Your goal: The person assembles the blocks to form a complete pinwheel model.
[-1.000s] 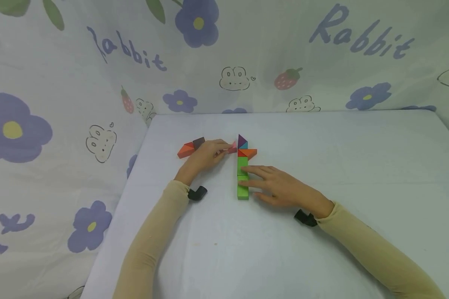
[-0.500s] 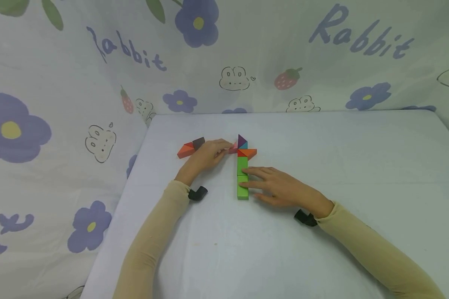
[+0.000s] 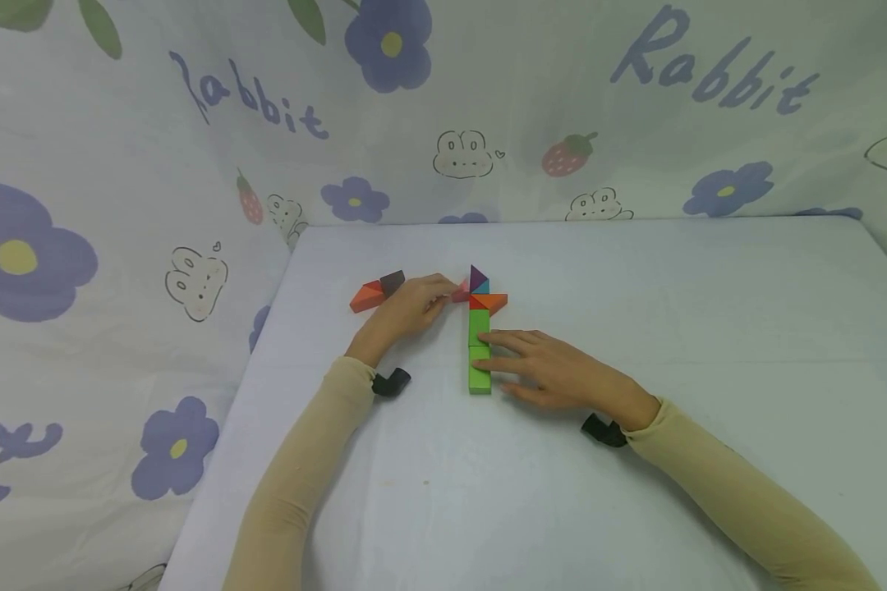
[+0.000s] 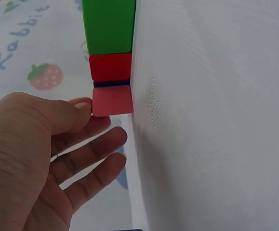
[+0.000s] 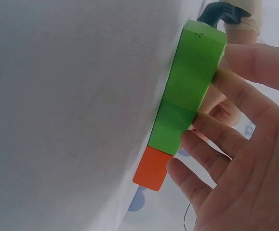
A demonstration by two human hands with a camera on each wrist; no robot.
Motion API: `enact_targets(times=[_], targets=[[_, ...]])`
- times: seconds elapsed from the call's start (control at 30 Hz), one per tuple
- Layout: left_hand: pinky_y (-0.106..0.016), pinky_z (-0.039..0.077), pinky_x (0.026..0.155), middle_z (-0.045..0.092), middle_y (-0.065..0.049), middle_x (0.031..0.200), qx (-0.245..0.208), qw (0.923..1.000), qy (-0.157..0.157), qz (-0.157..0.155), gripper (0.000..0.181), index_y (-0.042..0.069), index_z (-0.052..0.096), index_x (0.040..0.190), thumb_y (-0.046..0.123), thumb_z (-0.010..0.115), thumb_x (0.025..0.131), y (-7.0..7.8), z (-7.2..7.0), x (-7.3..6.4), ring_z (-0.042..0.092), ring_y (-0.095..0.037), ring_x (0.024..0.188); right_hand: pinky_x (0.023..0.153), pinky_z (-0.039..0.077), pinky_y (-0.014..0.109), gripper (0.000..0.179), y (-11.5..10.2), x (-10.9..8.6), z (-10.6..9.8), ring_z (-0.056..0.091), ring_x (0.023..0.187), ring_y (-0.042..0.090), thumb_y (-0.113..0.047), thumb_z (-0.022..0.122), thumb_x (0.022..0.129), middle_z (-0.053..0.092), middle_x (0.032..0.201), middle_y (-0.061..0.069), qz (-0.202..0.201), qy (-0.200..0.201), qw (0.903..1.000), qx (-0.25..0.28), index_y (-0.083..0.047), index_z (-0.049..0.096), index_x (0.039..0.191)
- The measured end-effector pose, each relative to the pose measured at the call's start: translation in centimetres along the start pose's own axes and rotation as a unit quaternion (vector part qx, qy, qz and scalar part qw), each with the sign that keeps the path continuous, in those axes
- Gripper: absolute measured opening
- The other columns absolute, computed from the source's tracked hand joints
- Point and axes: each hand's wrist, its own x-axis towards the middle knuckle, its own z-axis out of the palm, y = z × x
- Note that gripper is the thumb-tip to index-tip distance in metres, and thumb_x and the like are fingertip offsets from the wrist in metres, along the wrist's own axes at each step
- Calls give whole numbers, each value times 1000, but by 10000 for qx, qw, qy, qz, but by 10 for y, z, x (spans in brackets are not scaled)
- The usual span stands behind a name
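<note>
My left hand [image 3: 406, 308] pinches a pink triangular block [image 4: 112, 101] between thumb and index finger, its other fingers loosely bent. In the head view that block lies against the left side of the column, beside a purple triangular block [image 3: 478, 279] and a blue block [image 3: 482, 289]. Below them are a red block [image 3: 475, 303] and an orange triangular block [image 3: 496, 302] pointing right. Two green rectangular blocks [image 5: 197, 65] continue the column toward the front. My right hand [image 3: 554, 369] has its fingers spread, with fingertips resting on the green blocks.
Left of my left hand lie an orange block [image 3: 366, 300], a red block [image 3: 373, 286] and a dark block [image 3: 392, 283], partly covered by the hand. The white table [image 3: 673, 328] meets a patterned cloth [image 3: 525, 98] at the back and left.
My left hand has slid the pink block slightly right, closing the small gap to the column. My right fingertips have shifted a little on the green blocks.
</note>
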Motion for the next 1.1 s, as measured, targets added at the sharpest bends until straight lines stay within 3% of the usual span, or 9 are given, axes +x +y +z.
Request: enact_targets(times=[0.23,0.4,0.53,0.73,0.83,0.97,1.1], targets=[[-31,54,78,67,-7,99,490,9985,-19,-249,26,6,69,120,12,60,97,8,2,3,59,-20,84,111,40,50,49,0,0,0,40,141,28,-30,59,97,36,157,6,48,-41,10000,7,-30,49,144],[-30,53,77,66,-6,97,644,9969,-141,-430,27,8,69,121,18,59,98,18,4,6,58,-19,82,111,40,50,50,0,-1,0,40,141,28,-29,60,96,36,157,6,36,-24,10000,-23,-30,49,145],[-30,52,76,66,-5,96,535,9970,-140,-545,28,9,68,123,18,59,98,22,6,7,57,-19,82,110,40,51,51,0,-1,1,41,140,29,-28,62,95,37,156,7,3,21,10000,-17,-29,50,144],[-33,54,89,70,-8,114,211,9982,-56,-550,35,7,61,133,14,57,99,22,7,7,62,-20,94,112,38,50,50,-1,-1,0,39,141,28,-28,60,96,35,157,6,88,-64,9999,64,-30,49,145],[-34,53,93,70,-6,116,114,9976,-37,-682,35,9,60,134,14,56,100,20,8,5,62,-20,97,112,38,50,50,-1,-1,1,39,141,29,-28,61,96,35,157,7,73,-40,9999,73,-29,49,144],[-32,53,88,69,-5,109,26,9976,-11,-694,34,9,62,133,14,56,100,15,7,4,60,-19,92,112,39,51,51,0,-1,1,39,141,28,-29,61,95,36,157,7,55,-32,10000,36,-29,49,145],[-31,51,79,69,-7,105,-35,9992,12,-387,32,7,64,129,10,56,99,12,6,4,57,-19,86,112,39,50,51,-1,-1,0,39,141,28,-29,61,95,36,157,7,64,-41,10000,4,-29,49,145]])
